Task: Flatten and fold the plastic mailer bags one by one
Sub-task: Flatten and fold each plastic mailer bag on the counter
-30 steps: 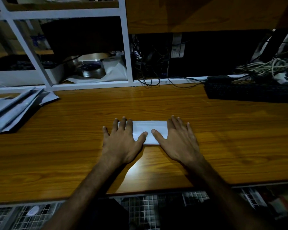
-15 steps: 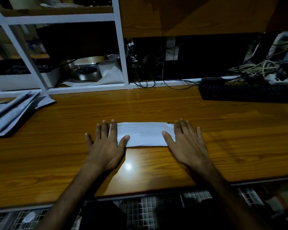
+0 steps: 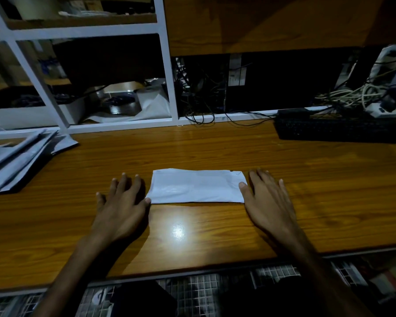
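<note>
A black keyboard [image 3: 343, 130] lies at the far right of the wooden counter [image 3: 215, 152], with a tangle of pale cables [image 3: 350, 96] behind it and a white shelf frame [image 3: 169, 72] along the back. One folded white mailer bag [image 3: 198, 187] lies flat mid-counter. A stack of grey mailer bags [image 3: 16, 161], too overlapped to count, sits far left. The left hand [image 3: 120, 208] is flat with fingers spread, its thumb touching the bag's near left corner. The right hand [image 3: 269, 202] is flat too, pressing the right end. No writing is legible.

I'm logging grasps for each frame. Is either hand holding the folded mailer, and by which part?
Nothing is held. The left hand and right hand lie flat and open at the ends of the mailer, thumbs touching its edges.
</note>
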